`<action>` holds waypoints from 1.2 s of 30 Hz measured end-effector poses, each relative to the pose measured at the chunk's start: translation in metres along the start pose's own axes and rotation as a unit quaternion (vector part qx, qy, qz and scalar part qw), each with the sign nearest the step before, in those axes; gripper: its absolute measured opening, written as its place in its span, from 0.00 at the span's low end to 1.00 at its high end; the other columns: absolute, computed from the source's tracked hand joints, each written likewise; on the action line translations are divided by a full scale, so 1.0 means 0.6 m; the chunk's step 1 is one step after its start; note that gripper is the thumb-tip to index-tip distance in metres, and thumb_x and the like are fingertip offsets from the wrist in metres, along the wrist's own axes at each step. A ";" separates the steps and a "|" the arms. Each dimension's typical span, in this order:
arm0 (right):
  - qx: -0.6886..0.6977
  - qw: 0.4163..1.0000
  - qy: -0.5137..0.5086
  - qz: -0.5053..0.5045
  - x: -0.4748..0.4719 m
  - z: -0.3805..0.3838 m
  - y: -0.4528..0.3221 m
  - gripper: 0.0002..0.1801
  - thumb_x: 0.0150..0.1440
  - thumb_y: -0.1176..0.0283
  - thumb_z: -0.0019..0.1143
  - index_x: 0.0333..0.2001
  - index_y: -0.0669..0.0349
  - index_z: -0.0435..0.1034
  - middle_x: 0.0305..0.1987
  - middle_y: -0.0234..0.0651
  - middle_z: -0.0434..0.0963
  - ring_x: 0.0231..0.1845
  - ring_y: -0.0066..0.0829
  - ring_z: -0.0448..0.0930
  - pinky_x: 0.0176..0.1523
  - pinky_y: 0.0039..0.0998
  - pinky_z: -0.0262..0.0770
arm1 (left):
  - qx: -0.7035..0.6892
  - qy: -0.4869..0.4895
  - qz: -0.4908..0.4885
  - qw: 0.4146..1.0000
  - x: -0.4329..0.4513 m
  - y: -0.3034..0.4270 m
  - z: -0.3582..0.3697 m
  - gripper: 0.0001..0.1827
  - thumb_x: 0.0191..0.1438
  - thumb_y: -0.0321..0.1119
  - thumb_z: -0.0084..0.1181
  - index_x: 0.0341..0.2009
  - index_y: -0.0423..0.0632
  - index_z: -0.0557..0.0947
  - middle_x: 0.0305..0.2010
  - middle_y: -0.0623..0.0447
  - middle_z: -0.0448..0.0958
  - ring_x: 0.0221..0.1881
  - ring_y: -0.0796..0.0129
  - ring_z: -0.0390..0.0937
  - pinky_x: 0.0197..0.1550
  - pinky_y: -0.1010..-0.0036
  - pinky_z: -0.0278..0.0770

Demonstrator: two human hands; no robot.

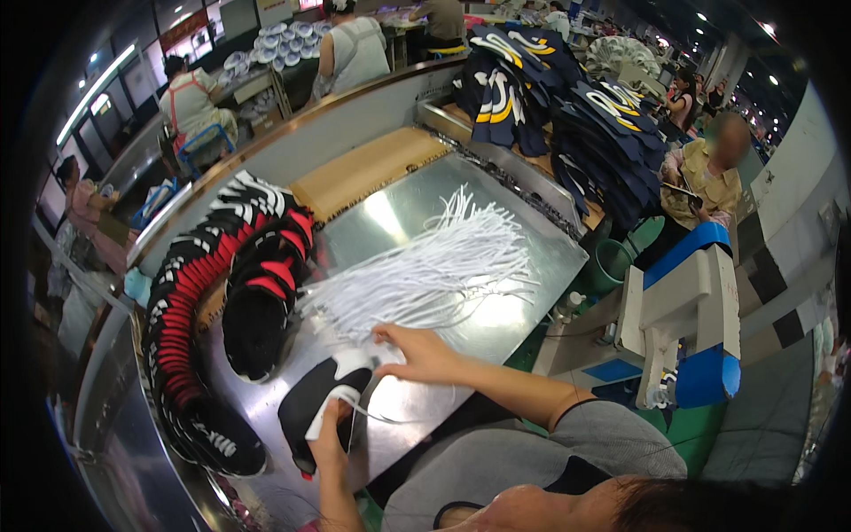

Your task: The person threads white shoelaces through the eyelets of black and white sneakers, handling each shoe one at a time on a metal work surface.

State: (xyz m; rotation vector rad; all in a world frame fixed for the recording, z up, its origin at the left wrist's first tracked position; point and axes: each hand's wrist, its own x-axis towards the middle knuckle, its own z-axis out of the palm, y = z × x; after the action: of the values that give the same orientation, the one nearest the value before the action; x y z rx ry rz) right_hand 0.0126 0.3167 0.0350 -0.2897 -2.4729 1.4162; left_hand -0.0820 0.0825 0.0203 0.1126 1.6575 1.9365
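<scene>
My left hand (pixel 327 431) grips a black and white shoe upper (pixel 302 405) along its near side, above a shiny metal tabletop (pixel 425 402). A white lace (pixel 379 417) trails off the upper to the right, close to my left thumb. Just right of the upper, my right hand (pixel 422 356) is raised with thumb and fingers apart and nothing visible between them. Beyond it lies a loose bundle of white laces (pixel 432 272). Left of the bundle stand a shorter row of black and red uppers (pixel 256 326) and a long curved row of nested uppers (pixel 176 312).
Brown cardboard (pixel 369 169) covers the table's far part, inside a raised rim (pixel 279 146). Stacks of navy pieces (pixel 598 146) stand at the back right. A grey machine with blue covers (pixel 685 312) is close on my right, near a green bucket (pixel 611 263). Several people work around.
</scene>
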 end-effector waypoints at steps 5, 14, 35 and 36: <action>0.181 0.976 0.011 0.121 0.013 0.051 0.027 0.28 0.43 0.70 0.77 0.48 0.57 0.72 0.39 0.29 0.78 0.41 0.19 0.76 0.45 0.24 0.74 | 0.192 0.090 0.035 0.977 0.010 -0.001 0.026 0.15 0.58 0.38 0.63 0.39 0.38 0.86 0.38 0.54 0.84 0.36 0.73 0.80 0.40 0.76 0.78; 0.279 0.947 0.094 0.132 0.033 0.069 0.048 0.16 0.54 0.70 0.67 0.44 0.58 0.69 0.32 0.23 0.71 0.27 0.12 0.68 0.28 0.17 0.61 | 0.559 -0.102 0.161 0.807 -0.017 0.039 -0.003 0.12 0.55 0.31 0.62 0.43 0.43 0.80 0.39 0.40 0.81 0.41 0.47 0.80 0.43 0.63 0.76; 0.330 0.942 -0.055 -0.035 0.056 0.086 0.051 0.14 0.56 0.65 0.65 0.29 0.65 0.73 0.19 0.22 0.68 0.23 0.13 0.66 0.26 0.23 0.61 | 0.510 -0.044 0.515 0.687 0.179 -0.025 -0.057 0.15 0.59 0.35 0.57 0.45 0.38 0.79 0.37 0.38 0.80 0.34 0.50 0.79 0.39 0.61 0.78; 0.323 0.942 -0.084 -0.039 0.047 0.079 0.047 0.14 0.56 0.64 0.65 0.29 0.64 0.73 0.19 0.22 0.68 0.23 0.13 0.66 0.27 0.23 0.62 | 0.516 -0.049 0.631 0.577 0.182 0.006 -0.052 0.16 0.60 0.36 0.56 0.46 0.37 0.79 0.38 0.36 0.80 0.36 0.48 0.79 0.40 0.61 0.78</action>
State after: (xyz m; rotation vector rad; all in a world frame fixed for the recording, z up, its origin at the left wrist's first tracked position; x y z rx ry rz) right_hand -0.0287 0.3011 -0.0084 0.0725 -1.9485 2.1767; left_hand -0.1866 0.1068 -0.0160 2.3308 2.6809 1.0834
